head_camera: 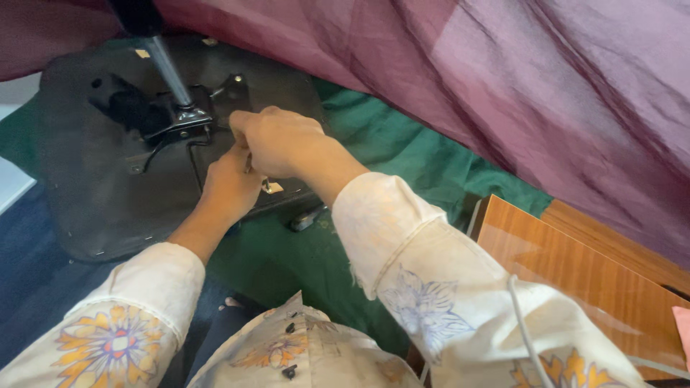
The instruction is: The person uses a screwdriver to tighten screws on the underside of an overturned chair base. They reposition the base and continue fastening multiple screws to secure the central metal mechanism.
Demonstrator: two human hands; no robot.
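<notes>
With my left hand (228,185) bracing the upturned chair seat (86,179), my right hand (277,142) pinches a small tool, which I should keep square on the bracket (188,123).

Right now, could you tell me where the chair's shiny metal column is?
In the head view, the metal column rises at upper left from the bracket on the black seat underside, just left of the right hand.
</notes>
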